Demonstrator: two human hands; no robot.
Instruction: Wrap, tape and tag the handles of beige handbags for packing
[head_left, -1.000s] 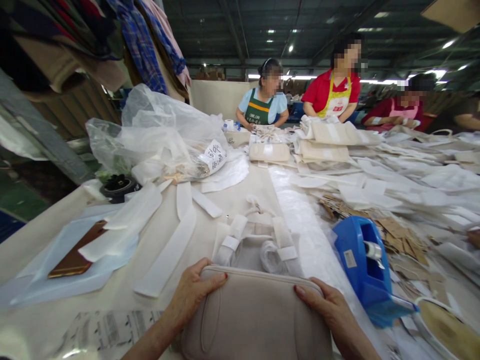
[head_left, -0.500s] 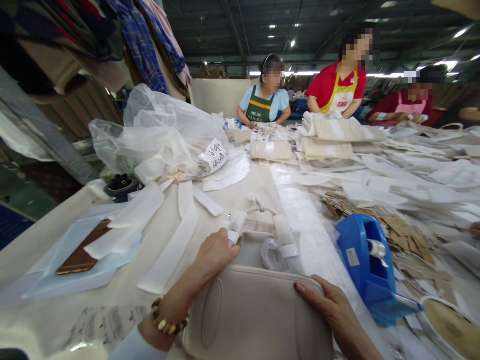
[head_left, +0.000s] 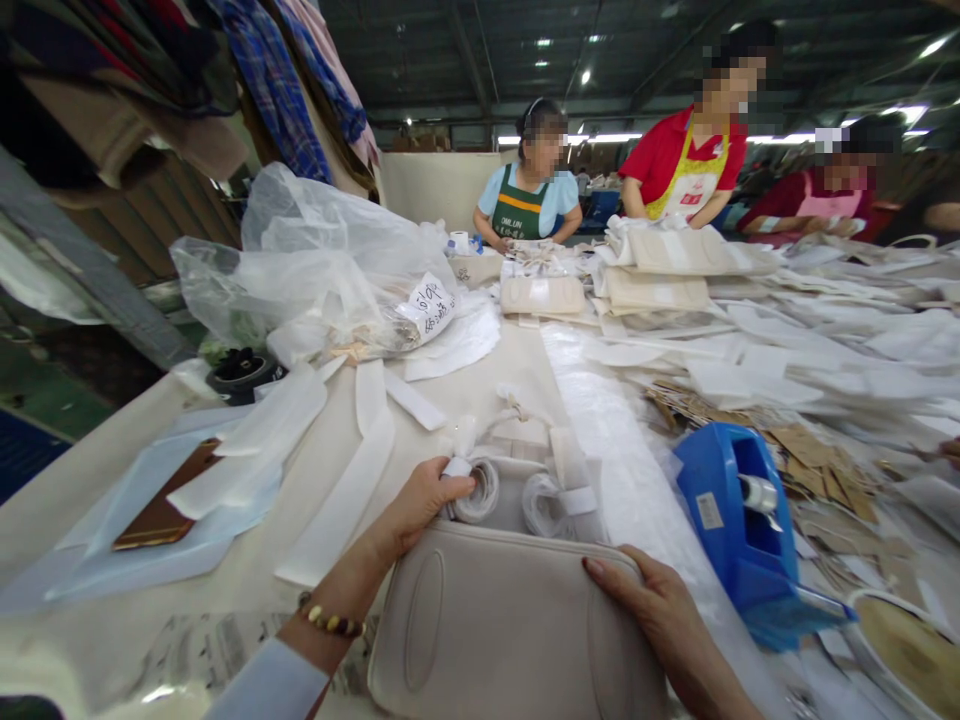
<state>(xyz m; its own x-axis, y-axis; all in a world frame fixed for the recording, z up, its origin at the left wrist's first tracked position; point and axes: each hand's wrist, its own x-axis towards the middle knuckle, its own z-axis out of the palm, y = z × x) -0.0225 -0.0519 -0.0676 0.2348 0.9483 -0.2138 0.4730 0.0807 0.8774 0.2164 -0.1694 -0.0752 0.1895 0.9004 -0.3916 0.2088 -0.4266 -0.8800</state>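
Note:
A beige handbag (head_left: 502, 630) lies flat on the table in front of me, its straps wrapped in white paper. My left hand (head_left: 420, 505) pinches the paper-wrapped left strap (head_left: 469, 475) at the bag's top edge, fingers closed round it. My right hand (head_left: 652, 610) rests on the bag's right side, fingers curled over the top corner and holding it down. The second wrapped strap (head_left: 566, 475) lies just beyond the bag, between my hands.
A blue tape dispenser (head_left: 742, 525) stands right of the bag. White paper strips (head_left: 345, 490), a brown phone (head_left: 161, 515) and a clear plastic bag (head_left: 322, 270) lie to the left. Stacks of beige bags (head_left: 652, 275) and brown tags (head_left: 802, 465) fill the right. Three people work at the far side.
My left hand left the bag's top-left corner, reached forward and took hold of the wrapped left strap, pulling it up. My right hand stayed on the bag.

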